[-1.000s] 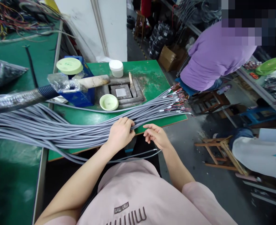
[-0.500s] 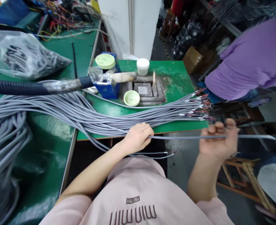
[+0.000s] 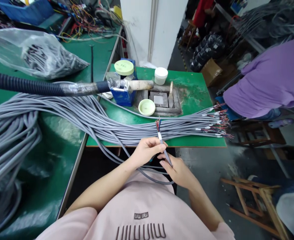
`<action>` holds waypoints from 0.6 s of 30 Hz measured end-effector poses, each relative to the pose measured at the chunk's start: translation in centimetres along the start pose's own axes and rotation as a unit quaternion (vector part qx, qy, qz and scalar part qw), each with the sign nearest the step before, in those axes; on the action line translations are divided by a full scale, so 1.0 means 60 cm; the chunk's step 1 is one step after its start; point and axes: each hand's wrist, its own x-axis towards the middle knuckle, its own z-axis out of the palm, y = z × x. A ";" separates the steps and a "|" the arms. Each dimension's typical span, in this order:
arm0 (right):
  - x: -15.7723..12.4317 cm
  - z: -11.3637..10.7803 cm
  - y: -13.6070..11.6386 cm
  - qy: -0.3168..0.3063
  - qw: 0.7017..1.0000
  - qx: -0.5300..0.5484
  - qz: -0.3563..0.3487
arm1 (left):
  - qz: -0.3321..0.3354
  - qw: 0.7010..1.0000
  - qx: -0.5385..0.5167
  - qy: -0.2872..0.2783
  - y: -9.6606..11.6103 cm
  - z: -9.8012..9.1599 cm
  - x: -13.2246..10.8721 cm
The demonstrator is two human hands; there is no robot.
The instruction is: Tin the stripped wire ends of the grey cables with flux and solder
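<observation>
Green-topped workbench (image 3: 194, 86) bearing a long bundle of grey cables (image 3: 127, 128), a blue rectangular box (image 3: 123, 96), a pale green round dish (image 3: 147, 107), a white plastic jar (image 3: 161, 76) and a grey metal frame (image 3: 174, 100). The adjoining green table (image 3: 62, 133) carries a clear plastic bag (image 3: 37, 55).

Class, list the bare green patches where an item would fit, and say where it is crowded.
Free: the small table right of the metal fixture, above the cable ends; the left bench below the grey cable bundle. Crowded: the bundle's strip and around the blue box. Left hand and right hand pinch one cable.

Two hands (image 3: 147, 151) (image 3: 179, 170), one held cable (image 3: 161, 139), one white jar (image 3: 161, 76).
</observation>
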 end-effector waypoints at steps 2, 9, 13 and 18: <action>-0.002 -0.001 0.004 0.011 0.999 0.030 -0.008 | -0.025 1.000 -0.019 -0.002 -0.006 -0.004 -0.003; 0.001 0.008 0.007 0.090 0.984 0.154 -0.029 | -0.052 0.997 -0.038 -0.041 -0.027 -0.006 -0.009; 0.004 0.014 0.004 0.090 0.983 0.158 -0.019 | -0.008 0.999 -0.042 0.029 -0.019 -0.011 -0.004; 0.005 0.017 0.005 0.100 0.983 0.156 -0.001 | 0.099 0.982 -0.029 0.160 -0.010 -0.024 0.000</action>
